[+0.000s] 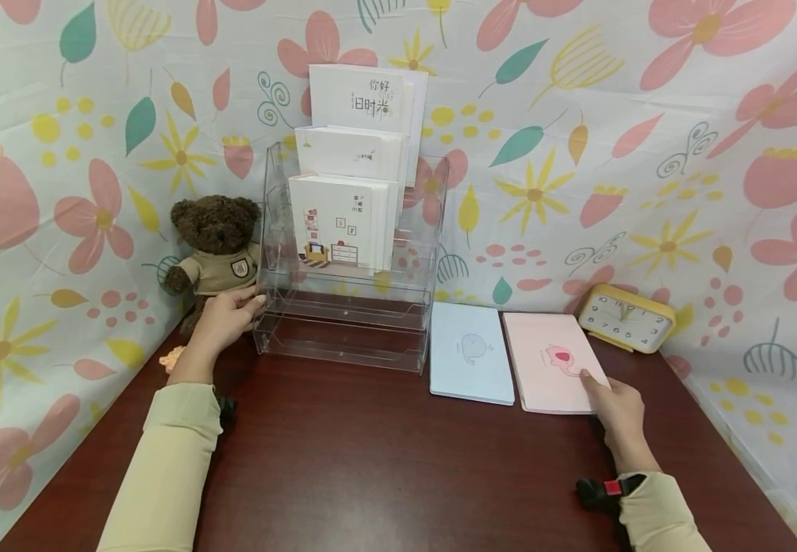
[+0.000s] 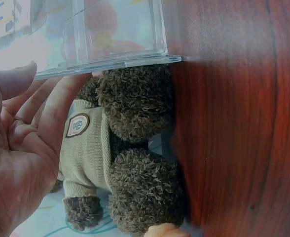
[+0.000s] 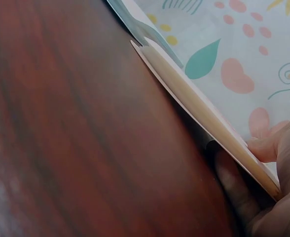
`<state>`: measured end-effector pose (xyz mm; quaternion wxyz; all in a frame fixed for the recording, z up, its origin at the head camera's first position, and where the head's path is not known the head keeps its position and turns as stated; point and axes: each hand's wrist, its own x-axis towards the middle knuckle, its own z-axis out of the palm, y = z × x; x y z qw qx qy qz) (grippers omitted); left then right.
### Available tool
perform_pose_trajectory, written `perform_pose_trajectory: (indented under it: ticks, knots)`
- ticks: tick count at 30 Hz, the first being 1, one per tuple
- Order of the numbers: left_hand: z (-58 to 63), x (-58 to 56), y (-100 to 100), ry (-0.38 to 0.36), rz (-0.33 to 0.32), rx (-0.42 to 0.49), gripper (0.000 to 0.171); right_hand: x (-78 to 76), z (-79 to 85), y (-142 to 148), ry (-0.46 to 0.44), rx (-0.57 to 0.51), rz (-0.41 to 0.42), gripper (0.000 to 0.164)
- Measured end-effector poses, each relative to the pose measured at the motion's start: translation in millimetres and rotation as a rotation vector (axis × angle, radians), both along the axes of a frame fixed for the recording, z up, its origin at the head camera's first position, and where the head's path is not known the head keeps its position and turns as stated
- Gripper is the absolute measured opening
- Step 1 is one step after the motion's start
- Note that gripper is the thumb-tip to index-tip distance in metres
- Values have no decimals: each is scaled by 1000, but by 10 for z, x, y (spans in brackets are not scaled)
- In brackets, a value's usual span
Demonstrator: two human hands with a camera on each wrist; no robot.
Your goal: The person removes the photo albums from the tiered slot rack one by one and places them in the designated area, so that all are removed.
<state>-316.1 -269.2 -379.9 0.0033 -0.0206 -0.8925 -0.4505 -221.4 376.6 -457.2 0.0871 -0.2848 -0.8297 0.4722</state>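
A clear tiered rack (image 1: 343, 353) stands at the back of the table, with white notebooks (image 1: 343, 222) upright in its upper tiers and its lower tiers bare. My left hand (image 1: 227, 318) grips the rack's left side panel, thumb on one face and fingers on the other, as the left wrist view shows. At the right, my right hand (image 1: 622, 414) pinches the lower right corner of a pink notebook (image 1: 553, 353) with an elephant on its cover. In the right wrist view, fingers are under that notebook (image 3: 199, 108) and the thumb is on top. Left of it lies a light blue whale notebook (image 1: 470, 368).
A brown teddy bear (image 1: 219, 238) in a knitted top sits left of the rack, close behind my left hand. A small peach-coloured object (image 1: 172, 359) lies near it. A yellow alarm clock (image 1: 626, 318) stands at the back right. Flowered cloth (image 1: 536, 184) hangs behind the table.
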Motion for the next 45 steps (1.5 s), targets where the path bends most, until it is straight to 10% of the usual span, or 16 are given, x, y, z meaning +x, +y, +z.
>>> perform_pose_trajectory:
  ticks: [45]
  knots:
    - [19,44,21,6,-6,-21,60,-13,-59,30,175,315,3,52]
